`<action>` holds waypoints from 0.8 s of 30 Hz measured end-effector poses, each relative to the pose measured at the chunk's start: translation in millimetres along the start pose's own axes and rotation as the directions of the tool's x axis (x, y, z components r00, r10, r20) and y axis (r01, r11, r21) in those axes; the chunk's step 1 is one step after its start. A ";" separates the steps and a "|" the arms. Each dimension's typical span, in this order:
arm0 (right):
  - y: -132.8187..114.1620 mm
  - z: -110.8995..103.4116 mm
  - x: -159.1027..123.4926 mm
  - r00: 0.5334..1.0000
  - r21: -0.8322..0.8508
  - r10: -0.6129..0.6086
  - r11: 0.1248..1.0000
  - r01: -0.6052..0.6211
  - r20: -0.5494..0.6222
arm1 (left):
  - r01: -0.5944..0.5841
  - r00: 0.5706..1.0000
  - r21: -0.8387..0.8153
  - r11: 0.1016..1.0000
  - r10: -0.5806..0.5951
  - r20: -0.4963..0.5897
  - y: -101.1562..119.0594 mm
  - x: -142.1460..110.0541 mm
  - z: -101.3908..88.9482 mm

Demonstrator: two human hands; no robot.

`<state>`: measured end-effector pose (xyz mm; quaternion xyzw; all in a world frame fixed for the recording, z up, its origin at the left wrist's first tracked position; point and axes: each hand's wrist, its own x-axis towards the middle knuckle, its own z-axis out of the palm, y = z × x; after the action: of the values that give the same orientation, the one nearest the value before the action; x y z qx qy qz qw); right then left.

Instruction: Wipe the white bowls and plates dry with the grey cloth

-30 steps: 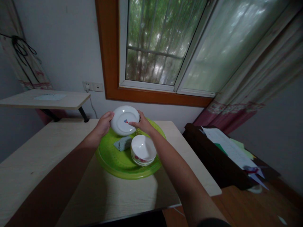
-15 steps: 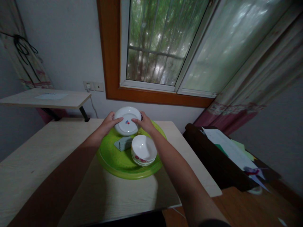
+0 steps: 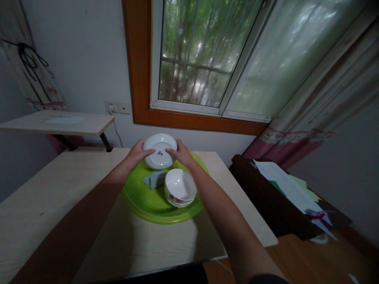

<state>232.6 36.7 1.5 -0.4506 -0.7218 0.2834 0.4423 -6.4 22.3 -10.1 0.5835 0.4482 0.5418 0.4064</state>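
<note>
A white plate (image 3: pixel 160 161) with a small blue and red mark is held tilted over the far part of a round green basin (image 3: pixel 142 215). My left hand (image 3: pixel 136 154) is closed on its left edge, thumb across the underside or face; I cannot tell which. On the opposite edge my right hand (image 3: pixel 182 153) grips it the same way. Stacked white bowls (image 3: pixel 180 185) with pink flowers sit in the basin, nearer to me. Left of them lies a folded grey-green cloth (image 3: pixel 154 179). Something yellowish behind the bowls is mostly hidden by my right hand.
The basin stands on a pale wooden table (image 3: pixel 74 173). A raised shelf (image 3: pixel 56 123) on black legs is at the back left. Beyond the table are a wall and window (image 3: pixel 195 71). Papers (image 3: pixel 284 189) lie on a dark piece of furniture to the right.
</note>
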 end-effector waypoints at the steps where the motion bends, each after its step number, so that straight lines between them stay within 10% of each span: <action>1: 0.7 0.2 0.0 1.000 0.001 0.000 1.000 0.000 0.000 | -0.006 1.000 0.007 1.000 0.006 -0.005 -1.6 1.1 -0.1; 24: -5.4 -7.5 0.9 0.997 0.029 -0.074 0.997 0.075 -0.032 | -0.119 0.992 0.179 0.977 0.123 -0.012 15.6 -10.0 -1.2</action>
<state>236.9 35.3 9.5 -0.4211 -0.7268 0.2705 0.4704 -6.5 8.5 2.3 0.6373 0.4631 0.5300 0.3139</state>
